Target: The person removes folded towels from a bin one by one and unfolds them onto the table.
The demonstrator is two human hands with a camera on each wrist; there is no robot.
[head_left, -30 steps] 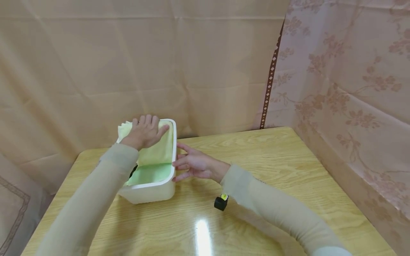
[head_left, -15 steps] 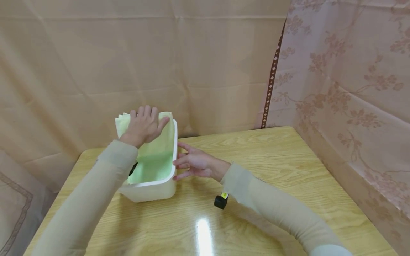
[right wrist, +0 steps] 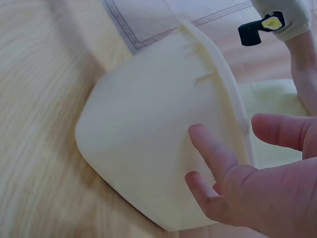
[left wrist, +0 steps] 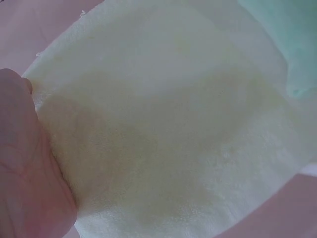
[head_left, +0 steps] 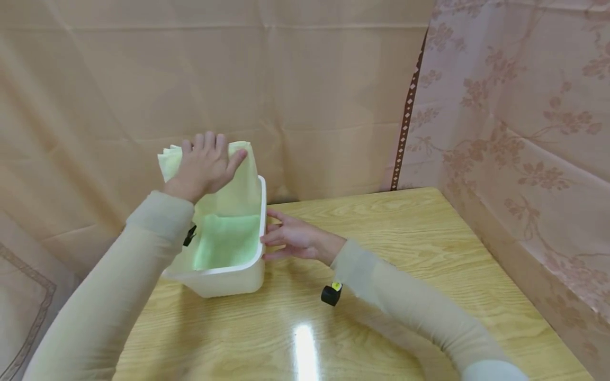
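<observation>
Left hand grips yellow towel; right hand, fingers spread, touches white bin. We should brace it, lift evenly, green cloth undisturbed.

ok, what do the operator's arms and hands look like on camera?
Left hand and right hand both bare, no gloves. Long beige left sleeve and right sleeve, paler at the cuffs. A small black wrist unit with a yellow marking on each: left unit, right unit. Marking's text unreadable.
</observation>
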